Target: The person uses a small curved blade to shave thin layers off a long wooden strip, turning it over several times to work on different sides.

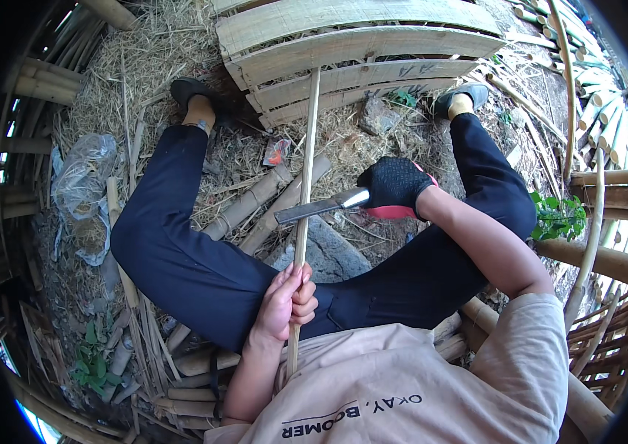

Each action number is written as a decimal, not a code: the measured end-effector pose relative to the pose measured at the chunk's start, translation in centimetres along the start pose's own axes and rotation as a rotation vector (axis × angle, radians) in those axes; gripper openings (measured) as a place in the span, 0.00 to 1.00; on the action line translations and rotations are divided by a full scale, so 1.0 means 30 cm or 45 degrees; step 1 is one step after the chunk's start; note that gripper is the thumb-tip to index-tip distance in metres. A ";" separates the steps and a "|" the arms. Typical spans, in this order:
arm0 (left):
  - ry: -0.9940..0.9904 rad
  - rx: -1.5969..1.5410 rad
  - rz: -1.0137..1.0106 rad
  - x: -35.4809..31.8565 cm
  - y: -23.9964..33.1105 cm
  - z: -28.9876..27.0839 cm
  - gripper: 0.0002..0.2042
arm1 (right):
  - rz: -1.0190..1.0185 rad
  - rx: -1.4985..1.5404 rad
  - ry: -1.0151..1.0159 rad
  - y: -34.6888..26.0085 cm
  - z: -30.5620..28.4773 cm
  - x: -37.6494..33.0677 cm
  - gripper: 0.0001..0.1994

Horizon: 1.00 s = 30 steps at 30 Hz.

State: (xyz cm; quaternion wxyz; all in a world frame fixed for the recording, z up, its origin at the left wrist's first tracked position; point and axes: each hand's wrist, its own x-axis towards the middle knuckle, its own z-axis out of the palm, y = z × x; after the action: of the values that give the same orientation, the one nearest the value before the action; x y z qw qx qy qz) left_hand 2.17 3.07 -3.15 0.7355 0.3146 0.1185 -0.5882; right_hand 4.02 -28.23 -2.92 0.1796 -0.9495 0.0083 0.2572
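Note:
A long, thin bamboo strip runs from my lap up to a slatted wooden crate, its far end resting against the slats. My bare left hand is closed round the strip near my waist. In a black and pink glove, my right hand grips a large knife with a broad metal blade. That blade lies across the strip, above my left hand, its tip pointing left. Whether its edge cuts into the strip I cannot tell.
Between my legs lie a grey stone block and cut bamboo pieces. Crumpled clear plastic lies at the left. Many bamboo poles are stacked at the far right, and a leafy plant grows by my right knee. Straw covers the ground.

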 end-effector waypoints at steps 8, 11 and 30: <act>-0.003 0.000 0.029 0.007 -0.002 0.004 0.10 | 0.060 -0.136 0.197 0.029 -0.017 0.011 0.12; -0.071 -0.046 0.023 -0.016 -0.012 -0.008 0.11 | 0.331 -0.060 0.456 0.110 -0.036 0.038 0.13; 0.393 0.591 0.153 0.019 -0.028 0.081 0.12 | 0.010 0.035 -0.136 -0.075 -0.004 -0.050 0.18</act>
State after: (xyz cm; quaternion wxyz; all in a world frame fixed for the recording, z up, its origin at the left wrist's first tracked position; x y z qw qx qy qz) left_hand 1.06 1.07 -1.87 0.6507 0.5669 0.0726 -0.5000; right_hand 3.01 -26.28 -1.33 0.1920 -0.9318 0.0059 0.3081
